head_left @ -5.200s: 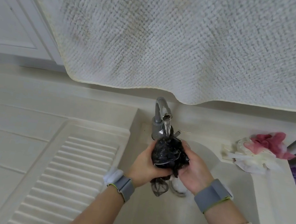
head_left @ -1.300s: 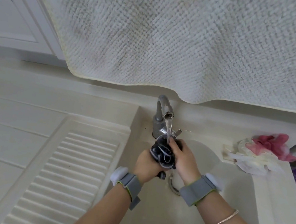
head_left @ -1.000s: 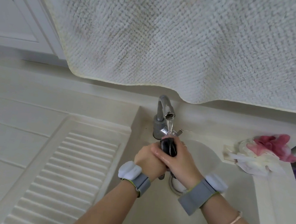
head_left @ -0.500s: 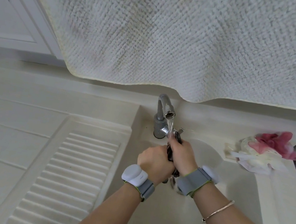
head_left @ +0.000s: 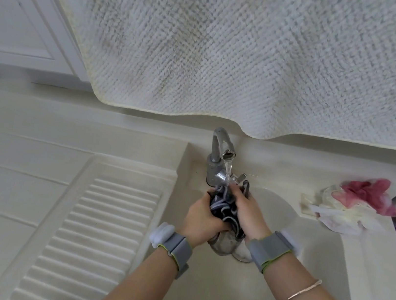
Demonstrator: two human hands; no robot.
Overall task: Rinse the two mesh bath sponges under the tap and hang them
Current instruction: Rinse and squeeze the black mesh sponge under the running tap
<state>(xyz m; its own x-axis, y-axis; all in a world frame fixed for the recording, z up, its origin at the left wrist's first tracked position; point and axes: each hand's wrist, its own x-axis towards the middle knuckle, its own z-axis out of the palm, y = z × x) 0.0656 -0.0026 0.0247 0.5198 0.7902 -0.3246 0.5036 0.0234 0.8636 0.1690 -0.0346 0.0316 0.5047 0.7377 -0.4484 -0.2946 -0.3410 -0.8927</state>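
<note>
Black mesh sponge (head_left: 225, 206), soft and likely slippery when soaked, sits squeezed between left hand (head_left: 203, 218) and right hand (head_left: 249, 212), tap (head_left: 221, 150) at twelve o'clock.

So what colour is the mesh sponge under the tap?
Black with grey strands, the mesh bath sponge between both hands, head view.

We see soft, even daylight with faint shadows and no glare. Straight lines bow outward toward our wide-angle edges.
</note>
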